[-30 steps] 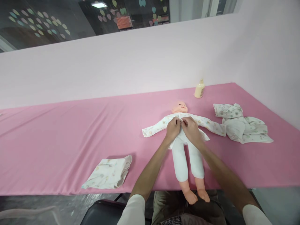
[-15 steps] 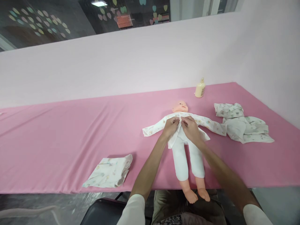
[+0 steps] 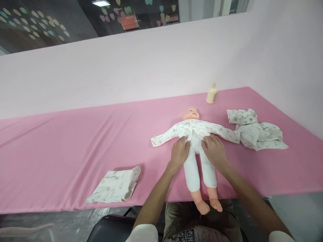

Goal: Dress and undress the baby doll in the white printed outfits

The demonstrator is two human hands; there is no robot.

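A baby doll lies on its back on the pink cloth, its head away from me and its feet over the front edge. It wears a white patterned baby shirt with sleeves spread to both sides; the front meets at the chest and parts below. My left hand is closed on the lower front flap at the doll's left-of-picture side. On the other flap, my right hand is closed too, thumb toward the doll's belly. Both hands hide most of the hem, and the fingertips are partly hidden.
A folded patterned cloth lies near the front edge at left. Crumpled patterned baby clothes touch the shirt's right sleeve end. A pump bottle stands at the back by the white wall. A black chair is below the table.
Both hands have left the chest fastening and moved down and apart to the shirt's lower flaps. The shirt front now shows between them. The view has shifted slightly.
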